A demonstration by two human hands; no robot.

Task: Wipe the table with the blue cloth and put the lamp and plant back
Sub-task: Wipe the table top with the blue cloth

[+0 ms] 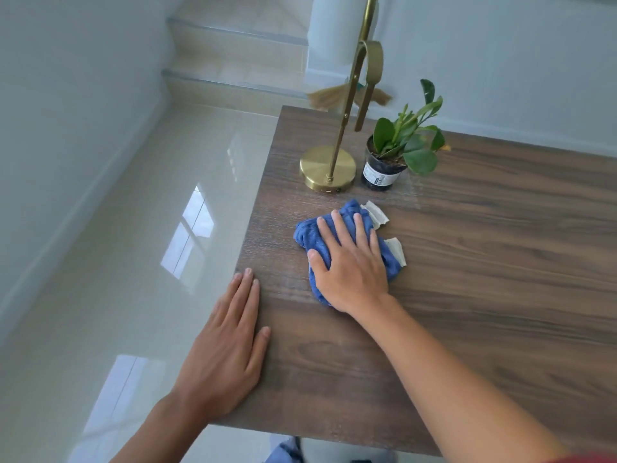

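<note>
A bunched blue cloth (309, 233) with white edging lies on the dark wooden table (484, 262), near its left side. My right hand (350, 262) presses flat on top of the cloth, fingers spread over it. My left hand (227, 342) rests flat on the table's left edge, holding nothing. Beyond the cloth, at the table's far left corner, stands a brass lamp (327, 167) with a round base and a thin stem. Right beside it sits a small green plant (400, 145) in a dark pot.
The table's left edge drops to a glossy tiled floor (117, 262). Steps (233, 61) rise beyond the floor at the back. A white wall (500, 61) runs behind the table. A broom head (327, 96) shows behind the lamp stem.
</note>
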